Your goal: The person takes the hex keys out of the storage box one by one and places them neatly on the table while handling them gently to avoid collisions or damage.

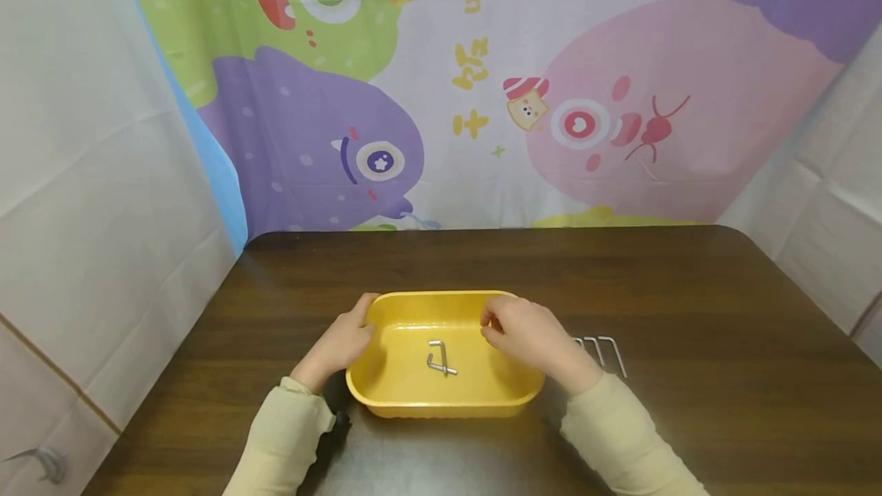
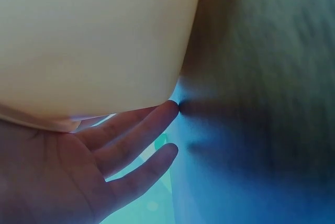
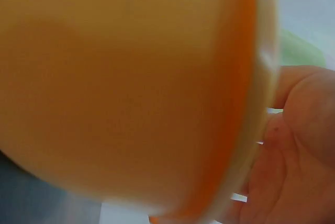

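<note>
A yellow plastic basin (image 1: pixel 441 408) sits on the table between the hands. My left hand (image 1: pixel 344 339) holds its left end, the thumb over the rim and the fingers along the outer wall, as the left wrist view shows. Two silver L-shaped hex keys (image 1: pixel 442 359) lie crossed on the basin's floor. Over the right rim reaches my right hand (image 1: pixel 527 331), its fingers bent and fingertips above the inside; I cannot tell whether it pinches anything. In the right wrist view the basin's wall (image 3: pixel 131 103) hides the fingertips.
Just right of the basin, partly behind the right wrist, several more hex keys (image 1: pixel 612 354) lie side by side on the dark wooden table (image 1: pixel 717 312). A cartoon-printed cloth (image 1: pixel 468 174) hangs along the table's far edge, and pale cloth walls flank both sides.
</note>
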Demonstrator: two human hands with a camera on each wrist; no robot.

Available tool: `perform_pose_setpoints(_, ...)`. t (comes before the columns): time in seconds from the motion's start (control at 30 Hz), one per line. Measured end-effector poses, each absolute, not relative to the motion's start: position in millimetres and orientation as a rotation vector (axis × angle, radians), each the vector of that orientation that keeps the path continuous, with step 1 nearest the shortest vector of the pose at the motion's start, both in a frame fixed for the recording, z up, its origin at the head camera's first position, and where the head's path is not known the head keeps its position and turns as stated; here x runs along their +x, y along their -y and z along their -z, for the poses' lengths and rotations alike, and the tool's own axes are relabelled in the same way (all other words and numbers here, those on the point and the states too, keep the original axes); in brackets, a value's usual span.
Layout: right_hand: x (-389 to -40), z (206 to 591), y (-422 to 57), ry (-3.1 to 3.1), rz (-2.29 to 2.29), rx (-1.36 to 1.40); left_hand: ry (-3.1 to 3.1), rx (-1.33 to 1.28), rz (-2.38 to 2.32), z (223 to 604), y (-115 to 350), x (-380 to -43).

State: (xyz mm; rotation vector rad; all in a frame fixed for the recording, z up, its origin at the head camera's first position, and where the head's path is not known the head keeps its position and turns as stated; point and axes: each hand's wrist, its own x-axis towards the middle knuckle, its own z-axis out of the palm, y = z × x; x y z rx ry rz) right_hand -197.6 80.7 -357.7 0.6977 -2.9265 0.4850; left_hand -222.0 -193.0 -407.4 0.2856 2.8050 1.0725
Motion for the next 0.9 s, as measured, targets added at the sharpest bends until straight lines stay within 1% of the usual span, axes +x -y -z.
perform_pose_setpoints(0.27, -192.0, 366.3, -59.8, 2.903, -0.490, 0.856, -2.805, 0.294, -1.057, 408.1, 194.9, -220.0)
perform_pose_setpoints(0.47, -194.6, 368.6, -37.0, 2.987, -0.290, 0.908, -2.812, 0.312, -1.077, 406.1, 192.4, -221.9)
perform_pose_setpoints(0.67, -194.4, 370.8, -18.1, 3.121, -0.164, 0.905, -2.821, 0.319, -1.074, 405.1, 190.3, -222.9)
perform_pose_setpoints(0.9, -188.5, 373.1, -11.9, 3.159, -0.132, 0.910, -2.836, 0.323, -1.065, 407.4, 191.4, -222.6)
